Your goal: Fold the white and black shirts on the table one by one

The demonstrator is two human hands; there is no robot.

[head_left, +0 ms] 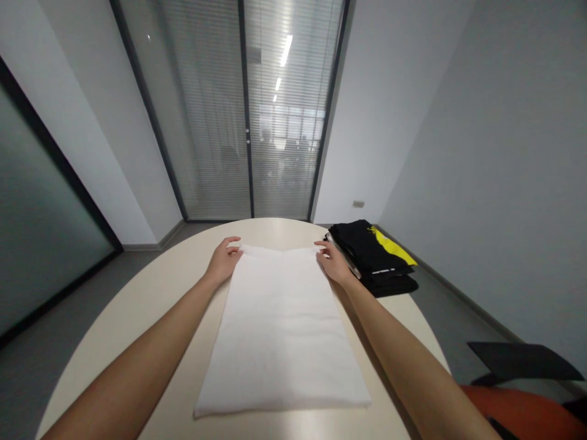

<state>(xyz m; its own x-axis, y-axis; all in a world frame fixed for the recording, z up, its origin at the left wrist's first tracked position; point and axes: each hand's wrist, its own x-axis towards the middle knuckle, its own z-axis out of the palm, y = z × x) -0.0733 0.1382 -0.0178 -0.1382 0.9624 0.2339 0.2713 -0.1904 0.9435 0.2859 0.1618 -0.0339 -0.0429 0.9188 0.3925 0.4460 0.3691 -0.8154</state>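
A white folded cloth, perhaps a garment, lies flat in a long rectangle on the pale round table. Its near edge is straight, and faint creases cross its right side. My left hand holds the far left corner, thumb and fingers pinched at the edge. At the far right corner my right hand grips the cloth the same way, its index finger stretched out past the edge. Both arms reach forward along the cloth's two sides.
A stack of folded dark clothes, with a yellow patch on top, sits at the table's far right, just beyond my right hand. An orange and black chair stands at the lower right. Glass panels with blinds rise behind the table.
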